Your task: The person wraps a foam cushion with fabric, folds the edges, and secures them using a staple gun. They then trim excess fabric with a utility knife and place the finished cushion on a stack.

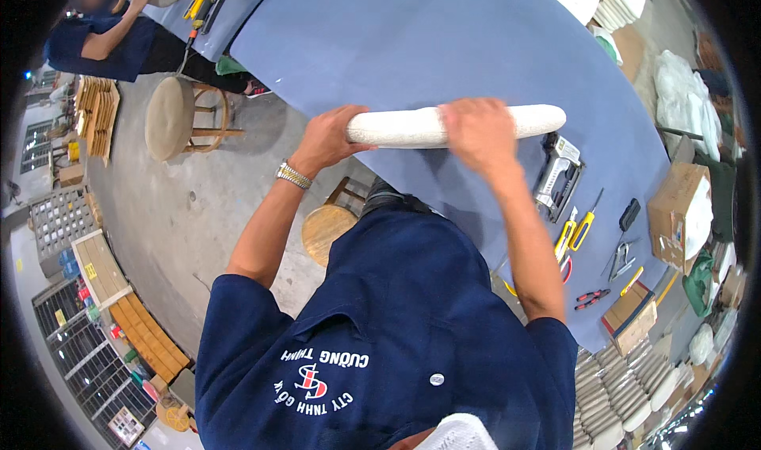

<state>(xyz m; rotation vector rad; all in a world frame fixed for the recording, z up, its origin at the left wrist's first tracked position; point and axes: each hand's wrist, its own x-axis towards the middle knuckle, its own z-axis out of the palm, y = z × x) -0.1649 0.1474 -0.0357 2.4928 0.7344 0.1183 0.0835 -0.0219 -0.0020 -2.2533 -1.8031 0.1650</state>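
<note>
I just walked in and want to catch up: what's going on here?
A person at a blue table has a long, white padded piece in front of them. Their left hand grips its left end; their right hand, blurred, lies across it right of the middle. A staple gun, a yellow-handled screwdriver and red-handled pliers lie on the table to the right. A co-worker is at upper left.
</note>
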